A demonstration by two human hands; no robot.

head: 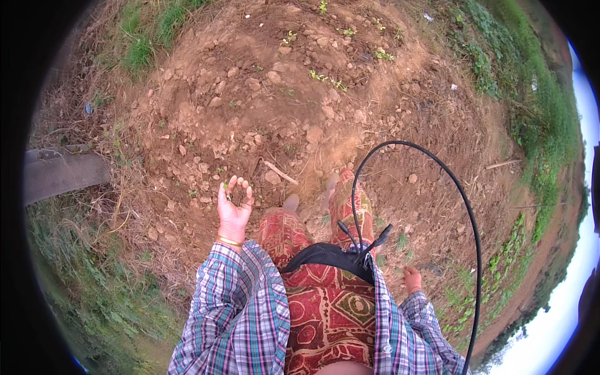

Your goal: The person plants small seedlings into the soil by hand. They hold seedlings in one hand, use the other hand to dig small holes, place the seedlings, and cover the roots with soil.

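My left hand (234, 206) is raised palm up over the soil, its fingers curled. A small green sprig (226, 187) sits between the thumb and fingers. A bangle circles that wrist. My right hand (412, 280) hangs low at my right side, above dry grass; it is small in view, and whether it holds anything cannot be told. Before me lies reddish, cloddy soil (281, 112). Several small leafy plants (323, 77) lie or stand on it farther ahead.
A stick (280, 172) lies just ahead of my feet. A black cable (461, 187) loops out from a black waist pouch (323, 255). A grey beam-like object (65, 171) juts in at the left. Grass and weeds (539, 117) border the soil at the right.
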